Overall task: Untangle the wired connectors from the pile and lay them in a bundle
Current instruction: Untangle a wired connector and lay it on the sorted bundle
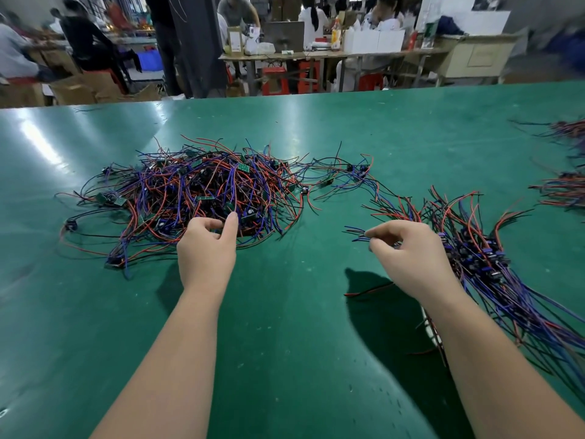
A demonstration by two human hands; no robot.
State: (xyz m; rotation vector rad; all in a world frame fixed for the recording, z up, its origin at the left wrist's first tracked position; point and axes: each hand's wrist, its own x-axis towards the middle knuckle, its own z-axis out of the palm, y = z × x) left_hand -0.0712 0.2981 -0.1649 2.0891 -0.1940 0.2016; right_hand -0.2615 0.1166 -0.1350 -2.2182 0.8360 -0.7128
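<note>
Left hand (205,248), fingers loosely parted, at the pile (190,191); right hand (408,255) pinching blue wires (356,234). Connectors are best drawn out singly and slowly.

pile (196,191): loose, flat tangle of red, blue, purple and black wires with small green boards and dark connectors.
bundle (481,248): right of the pile; wires roughly parallel, dark blue connectors gathered mid-length.
held wires (356,234): blue ends, between pile and bundle, pinched by the right hand (408,258).
</note>
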